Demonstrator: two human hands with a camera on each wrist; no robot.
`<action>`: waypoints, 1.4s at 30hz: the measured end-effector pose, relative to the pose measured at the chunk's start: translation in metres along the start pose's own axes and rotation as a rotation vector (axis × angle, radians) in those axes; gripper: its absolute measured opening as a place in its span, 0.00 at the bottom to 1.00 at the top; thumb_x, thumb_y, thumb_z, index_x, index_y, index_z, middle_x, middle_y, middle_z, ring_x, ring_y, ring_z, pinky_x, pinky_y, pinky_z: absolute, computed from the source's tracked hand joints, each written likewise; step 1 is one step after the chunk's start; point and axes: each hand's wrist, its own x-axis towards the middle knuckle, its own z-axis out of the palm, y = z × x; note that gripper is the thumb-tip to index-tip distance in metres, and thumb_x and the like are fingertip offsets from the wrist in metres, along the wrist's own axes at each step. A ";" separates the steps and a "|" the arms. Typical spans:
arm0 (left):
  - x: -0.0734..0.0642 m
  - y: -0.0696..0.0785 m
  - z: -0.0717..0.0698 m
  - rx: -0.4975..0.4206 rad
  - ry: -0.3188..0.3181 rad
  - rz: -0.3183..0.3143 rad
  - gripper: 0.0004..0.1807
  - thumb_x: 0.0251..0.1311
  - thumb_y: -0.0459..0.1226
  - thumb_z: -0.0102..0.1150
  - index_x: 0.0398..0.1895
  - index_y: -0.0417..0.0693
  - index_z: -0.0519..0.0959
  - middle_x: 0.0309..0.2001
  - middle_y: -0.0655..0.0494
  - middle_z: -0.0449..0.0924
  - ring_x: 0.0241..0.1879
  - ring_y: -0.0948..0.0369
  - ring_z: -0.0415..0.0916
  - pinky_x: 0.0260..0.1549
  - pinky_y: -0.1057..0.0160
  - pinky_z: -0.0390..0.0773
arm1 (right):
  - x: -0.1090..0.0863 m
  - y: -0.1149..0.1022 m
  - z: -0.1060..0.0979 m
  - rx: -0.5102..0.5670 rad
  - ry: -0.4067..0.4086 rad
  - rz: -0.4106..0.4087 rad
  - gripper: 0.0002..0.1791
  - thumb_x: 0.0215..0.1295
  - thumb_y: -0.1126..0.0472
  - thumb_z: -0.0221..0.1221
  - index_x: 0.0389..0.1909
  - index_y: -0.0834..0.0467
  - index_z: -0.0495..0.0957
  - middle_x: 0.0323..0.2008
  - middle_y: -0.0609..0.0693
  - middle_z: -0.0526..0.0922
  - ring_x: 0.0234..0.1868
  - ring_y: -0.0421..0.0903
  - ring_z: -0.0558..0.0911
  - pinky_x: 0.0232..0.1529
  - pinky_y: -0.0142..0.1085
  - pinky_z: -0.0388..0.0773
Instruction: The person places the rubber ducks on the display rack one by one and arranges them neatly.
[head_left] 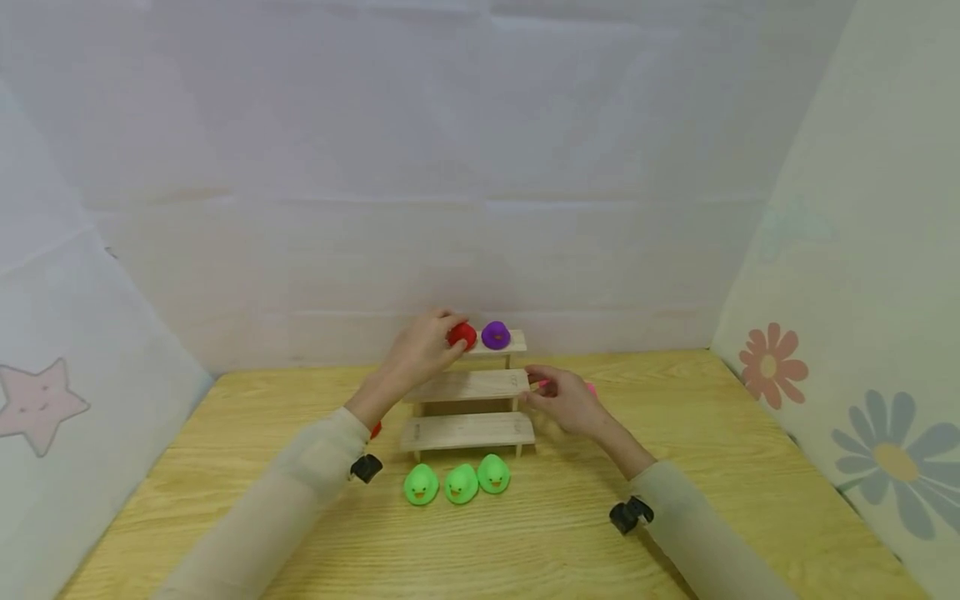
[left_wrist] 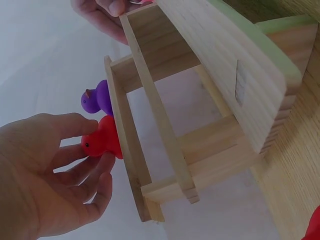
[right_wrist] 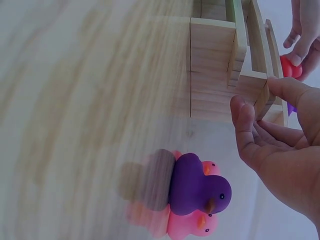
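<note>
On the top step of a three-step wooden stand (head_left: 468,385), my left hand (head_left: 423,350) pinches a red rubber duck (head_left: 462,335) between thumb and fingers. The duck's base is right at the step, as the left wrist view shows. Close beside it on the same step sits a purple rubber duck (head_left: 496,335). My right hand (head_left: 566,404) grips the right end of the middle step, fingertips at its edge (right_wrist: 265,97). The middle and bottom steps carry no ducks.
Three green ducks (head_left: 461,484) stand on the table before the stand. Right of it, another purple duck (right_wrist: 195,185) and pink ducks (right_wrist: 192,225) are on the table, mostly behind my right hand in the head view. A red object (head_left: 376,430) shows past my left wrist.
</note>
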 end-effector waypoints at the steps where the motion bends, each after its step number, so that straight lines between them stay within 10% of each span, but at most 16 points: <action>1: 0.001 0.000 0.001 -0.002 0.002 -0.003 0.26 0.65 0.38 0.68 0.64 0.39 0.78 0.55 0.43 0.78 0.46 0.52 0.78 0.39 0.59 0.82 | 0.000 -0.001 0.000 0.001 0.000 -0.001 0.33 0.70 0.54 0.66 0.71 0.62 0.71 0.59 0.57 0.79 0.47 0.46 0.83 0.47 0.41 0.82; 21: 0.002 0.005 0.008 -0.061 0.076 0.007 0.25 0.66 0.37 0.68 0.65 0.42 0.77 0.57 0.46 0.79 0.49 0.51 0.79 0.45 0.55 0.81 | -0.005 -0.005 -0.005 -0.007 -0.004 0.007 0.33 0.70 0.53 0.66 0.71 0.61 0.70 0.60 0.57 0.79 0.48 0.48 0.82 0.49 0.42 0.82; 42: -0.074 -0.037 -0.012 -0.130 0.195 -0.053 0.20 0.72 0.40 0.60 0.64 0.45 0.78 0.56 0.46 0.79 0.46 0.51 0.82 0.43 0.49 0.82 | 0.000 -0.004 -0.002 -0.015 -0.031 -0.028 0.35 0.69 0.51 0.66 0.71 0.61 0.70 0.61 0.57 0.79 0.49 0.50 0.83 0.50 0.44 0.81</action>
